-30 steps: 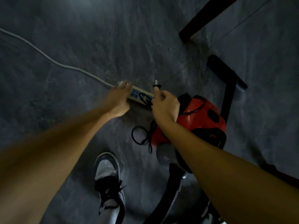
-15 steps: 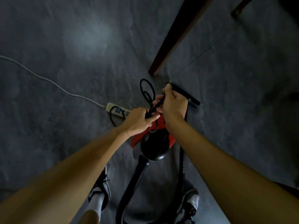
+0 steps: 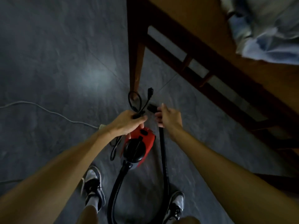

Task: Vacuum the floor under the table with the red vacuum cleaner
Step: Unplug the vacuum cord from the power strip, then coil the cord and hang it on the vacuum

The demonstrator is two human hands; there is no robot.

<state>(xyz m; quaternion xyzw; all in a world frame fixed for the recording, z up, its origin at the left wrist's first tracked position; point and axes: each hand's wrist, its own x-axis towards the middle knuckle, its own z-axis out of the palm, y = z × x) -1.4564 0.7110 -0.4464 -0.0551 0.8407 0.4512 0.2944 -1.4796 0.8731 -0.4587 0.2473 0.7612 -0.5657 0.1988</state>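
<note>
The red vacuum cleaner [image 3: 142,139] stands on the dark floor between my feet, its black hose [image 3: 116,188] curving back toward me. My left hand [image 3: 127,122] grips the looped black power cord [image 3: 135,101] above the vacuum, the plug [image 3: 150,91] sticking up past it. My right hand [image 3: 168,116] hovers just right of the cord, fingers loosely spread and holding nothing, over the black wand [image 3: 163,152] and its floor nozzle [image 3: 152,108]. A wooden table [image 3: 202,18] fills the upper right, one table leg [image 3: 135,62] coming down just beyond the cord.
A white power strip [image 3: 102,126] peeks out under my left wrist, its white cable [image 3: 48,111] running off left. Crumpled cloth [image 3: 267,28] lies on the table. My two shoes [image 3: 93,186] stand either side of the hose. Grey floor spreads out to the left.
I have straightened up and the table has come into view. My right hand has let go of the cord, which stays in my left hand; the power strip is farther from my hands.
</note>
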